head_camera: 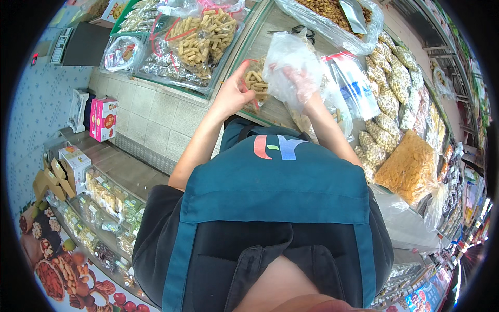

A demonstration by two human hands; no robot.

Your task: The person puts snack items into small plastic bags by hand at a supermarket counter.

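My left hand is at the mouth of a clear plastic bag with a red strip along its opening. Thumb and index finger hold that mouth spread apart. Pale brown snack sticks lie inside it. To the right, my right hand is covered by a thin, whitish plastic bag, which hides its fingers; I cannot tell whether they grip anything. Beside that wrist lies another translucent bag with some sticks in it. Flat clear bags with a red strip rest farther right.
Black-handled scissors lie beyond my right hand. A large bag of brown nuts holds a metal scoop. Packed snack bags line the right side, near a big tan bag. A clear tray of filled bags stands left.
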